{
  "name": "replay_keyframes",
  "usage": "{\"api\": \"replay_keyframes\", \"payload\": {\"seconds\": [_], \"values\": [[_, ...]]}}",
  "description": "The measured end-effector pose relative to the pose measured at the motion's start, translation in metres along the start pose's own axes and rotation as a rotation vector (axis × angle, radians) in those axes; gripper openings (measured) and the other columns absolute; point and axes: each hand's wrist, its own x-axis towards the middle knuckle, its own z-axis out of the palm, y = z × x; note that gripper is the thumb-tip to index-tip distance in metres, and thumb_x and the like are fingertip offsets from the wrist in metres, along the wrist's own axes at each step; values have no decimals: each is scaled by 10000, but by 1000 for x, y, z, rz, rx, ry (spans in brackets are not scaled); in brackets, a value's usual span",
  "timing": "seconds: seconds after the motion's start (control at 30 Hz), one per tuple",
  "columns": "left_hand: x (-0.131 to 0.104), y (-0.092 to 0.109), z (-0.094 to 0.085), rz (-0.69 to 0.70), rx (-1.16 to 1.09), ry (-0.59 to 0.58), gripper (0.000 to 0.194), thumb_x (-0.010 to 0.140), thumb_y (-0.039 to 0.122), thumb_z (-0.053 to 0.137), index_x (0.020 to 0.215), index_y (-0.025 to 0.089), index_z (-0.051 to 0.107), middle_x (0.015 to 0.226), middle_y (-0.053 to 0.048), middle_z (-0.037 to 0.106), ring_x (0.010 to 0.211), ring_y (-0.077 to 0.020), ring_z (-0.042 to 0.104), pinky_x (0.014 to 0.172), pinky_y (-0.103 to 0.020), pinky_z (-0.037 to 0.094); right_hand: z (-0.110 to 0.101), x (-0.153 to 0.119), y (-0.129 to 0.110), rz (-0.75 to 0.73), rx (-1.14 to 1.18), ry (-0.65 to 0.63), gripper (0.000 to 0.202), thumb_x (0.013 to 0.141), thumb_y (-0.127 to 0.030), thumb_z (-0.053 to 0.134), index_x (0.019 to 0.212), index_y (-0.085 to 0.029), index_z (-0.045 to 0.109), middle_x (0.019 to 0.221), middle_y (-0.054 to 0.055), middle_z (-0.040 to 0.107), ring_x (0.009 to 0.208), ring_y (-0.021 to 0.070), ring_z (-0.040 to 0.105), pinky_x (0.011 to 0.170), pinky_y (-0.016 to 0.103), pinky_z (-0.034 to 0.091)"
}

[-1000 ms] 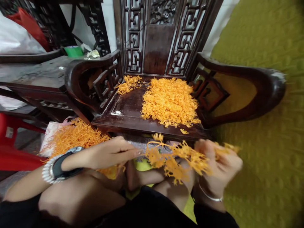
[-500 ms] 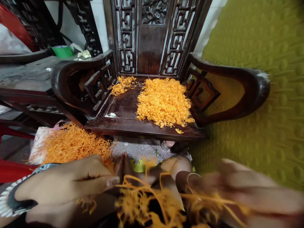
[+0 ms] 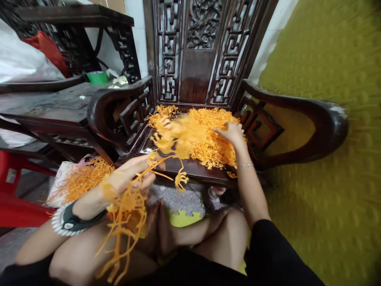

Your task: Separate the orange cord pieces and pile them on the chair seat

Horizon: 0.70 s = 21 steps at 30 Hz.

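My left hand [image 3: 133, 172] is closed around a bunch of thin orange strands [image 3: 127, 222] with small claw-like ends, which look like plastic; they dangle below it over my lap. Just beyond this hand, a motion-blurred orange clump [image 3: 178, 137] appears over the chair seat; whether it is attached to the held strands I cannot tell. My right hand [image 3: 233, 133] reaches to the right edge of the orange pile [image 3: 210, 149] on the seat. Its thumb and fingers are spread against the pile, with the fingertips partly hidden.
A carved dark wooden chair [image 3: 195, 85] stands ahead, with a curved armrest on each side. A bag [image 3: 61, 178] heaped with orange strands is at the left, near a red plastic stool [image 3: 20, 198]. Green tape [image 3: 97, 77] lies on the side table.
My right hand has gone from the lower right, where it pulled at strands, forward to the pile. The left hand has moved up and right, still holding strands. The view has shifted slightly.
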Motion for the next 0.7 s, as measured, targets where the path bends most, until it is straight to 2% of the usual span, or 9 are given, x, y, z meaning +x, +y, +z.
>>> {"api": "replay_keyframes", "payload": {"seconds": [0.07,0.13,0.23,0.33,0.43,0.53,0.57,0.63,0.7], "values": [[6,-3,2,20,-116,11,394,806,535,603,928,167,537,518,78,326,409,-53,197,376,-175,218,7,6,6,-46,37,-3,480,719,-407,728,1066,-88,639,1080,210,631,1072,374,544,890,491,433],[14,-4,6,0,-244,-42,341,797,481,635,891,167,539,495,90,295,387,-48,169,354,-169,212,11,4,11,-125,92,122,406,796,-336,630,1139,-119,621,1165,188,619,1096,335,556,917,455,433],[26,-3,13,-50,-345,-75,278,785,402,665,827,162,532,461,101,280,356,-40,183,332,-156,215,15,4,10,-101,92,230,317,909,-294,431,1069,-142,657,1017,166,675,983,310,612,863,442,440],[38,-4,21,-75,-344,54,236,755,303,702,829,148,539,502,79,387,378,-32,316,368,-134,290,18,11,4,-5,16,135,442,952,-414,364,845,-133,689,832,177,676,903,327,626,819,468,432],[51,-11,27,-160,-334,117,162,785,272,641,812,151,538,468,84,392,339,-35,323,344,-136,297,12,4,-5,-89,36,115,538,894,-595,421,688,-154,650,1009,209,660,1162,392,501,983,598,305],[62,-18,30,-184,-331,134,113,818,268,564,805,160,532,436,97,365,303,-38,269,324,-157,326,-1,-40,-21,-249,526,151,554,784,-706,519,925,-186,651,1300,162,552,1328,353,352,1130,589,122],[64,-20,31,-179,-333,133,114,808,267,567,791,161,527,435,97,366,305,-40,273,327,-163,338,-4,-62,-29,-288,819,114,580,777,-693,547,1054,-188,620,1335,161,525,1325,320,377,1156,536,148],[66,-24,34,-167,-320,117,139,760,266,612,774,161,522,459,87,396,331,-50,318,344,-171,355,-8,-107,-46,-348,973,38,705,846,-757,282,1308,-252,452,1359,113,526,1248,257,502,1076,469,375],[66,-27,38,-150,-257,63,201,696,258,681,791,165,530,512,76,436,382,-59,362,382,-178,381,-8,-144,-64,-356,1208,-225,755,787,-769,430,1363,-281,400,1364,103,532,1199,264,554,999,445,465]]}}
